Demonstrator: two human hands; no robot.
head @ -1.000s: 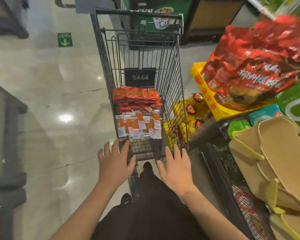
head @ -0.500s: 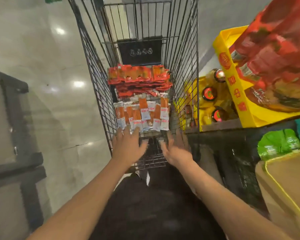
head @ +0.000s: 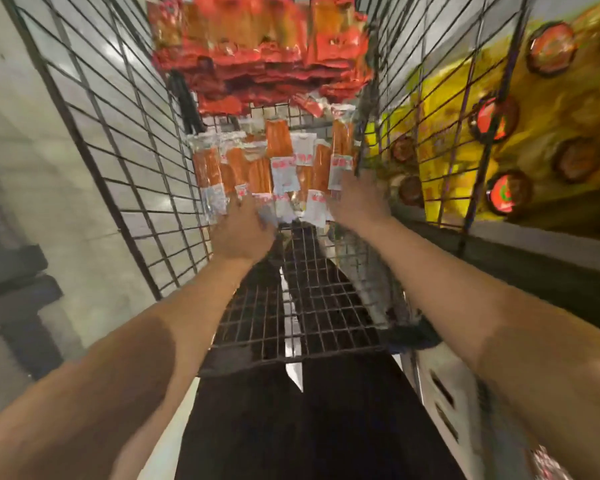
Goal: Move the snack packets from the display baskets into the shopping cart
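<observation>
Orange packets (head: 278,168) hide both hands' (head: 245,230) fingertips in the cart (head: 111,133); grip unclear through blur.

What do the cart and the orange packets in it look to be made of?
Cart: dark metal wire, probably coated or painted; thin rods are joined into an open grid on the walls and floor.
Orange packets: seemingly clear glossy plastic film; orange sticks show through it, with white printed labels. Motion blur leaves the finish uncertain.

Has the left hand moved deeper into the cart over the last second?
Yes. The left hand went from the cart's near end forward to the orange packets.
</observation>
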